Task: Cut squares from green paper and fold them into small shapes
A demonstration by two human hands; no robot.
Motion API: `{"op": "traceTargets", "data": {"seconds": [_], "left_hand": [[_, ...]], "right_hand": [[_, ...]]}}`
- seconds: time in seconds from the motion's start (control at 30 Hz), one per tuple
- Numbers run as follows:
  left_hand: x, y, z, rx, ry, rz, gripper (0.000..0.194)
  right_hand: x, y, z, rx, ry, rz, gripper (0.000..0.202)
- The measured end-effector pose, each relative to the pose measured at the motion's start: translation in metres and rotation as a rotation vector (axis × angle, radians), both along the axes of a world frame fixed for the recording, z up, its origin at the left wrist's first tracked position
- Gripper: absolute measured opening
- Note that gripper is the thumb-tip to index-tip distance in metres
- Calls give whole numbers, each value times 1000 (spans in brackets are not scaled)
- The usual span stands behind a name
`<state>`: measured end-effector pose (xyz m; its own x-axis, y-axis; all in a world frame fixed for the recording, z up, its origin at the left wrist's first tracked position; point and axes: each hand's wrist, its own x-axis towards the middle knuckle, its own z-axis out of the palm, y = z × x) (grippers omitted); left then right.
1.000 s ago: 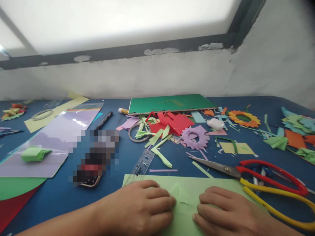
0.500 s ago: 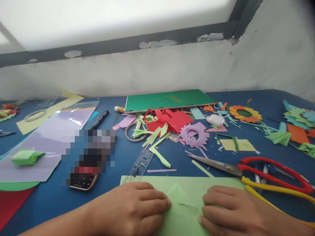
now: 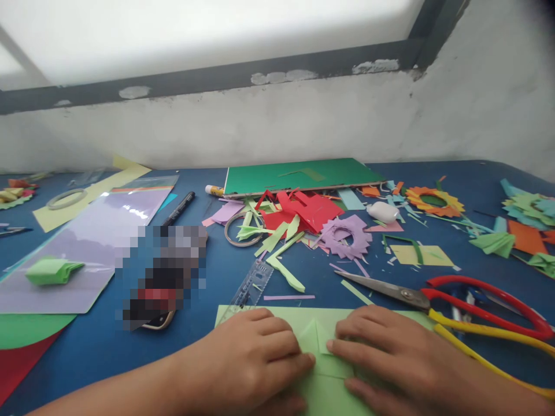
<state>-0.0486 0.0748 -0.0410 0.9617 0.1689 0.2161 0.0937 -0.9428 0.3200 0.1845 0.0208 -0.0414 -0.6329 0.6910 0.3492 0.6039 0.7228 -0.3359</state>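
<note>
Green paper (image 3: 326, 367) under left hand (image 3: 254, 358), right hand (image 3: 390, 353); palms-down.

With the wall (image 3: 260, 127) as 12 o'clock, the widest lane over the table (image 3: 217, 271) leaves the left hand (image 3: 260, 361) at 11, between the phone (image 3: 161, 320) at 10 and the ruler (image 3: 251, 283) at 12. Farther up it narrows between the marker (image 3: 178, 209) and the tape ring (image 3: 229, 228). At 9, a bare patch separates that hand from the red sheet (image 3: 26, 361). From the right hand (image 3: 385, 349), the scissors (image 3: 407, 294) bar 12 to 3 — blades foremost. Between the hands, over the green sheet (image 3: 321, 393), only a narrow slot shows; beyond, at 12, loose strips (image 3: 289, 297) cross the way, then red paper (image 3: 312, 211) — the green board (image 3: 299, 173) behind it.
</note>
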Motion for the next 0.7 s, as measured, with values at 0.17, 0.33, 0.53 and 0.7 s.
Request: {"op": "traceTargets", "data": {"seconds": [0.17,0.33,0.53,0.7], "left_hand": [[5,-4,-2,81,-28,117,18],[6,-4,-3,187,-59,94,19],[7,-3,-6,94,-41,141,23],[6,0,-9,-59,-19,212,20]], "right_hand": [[-3,1,-6,-24,0,2,38],[-8,1,-10,-62,21,-18,23],[-15,-5,-13,-34,60,4,25],[-19,-2,-10,-179,11,-88,19]]}}
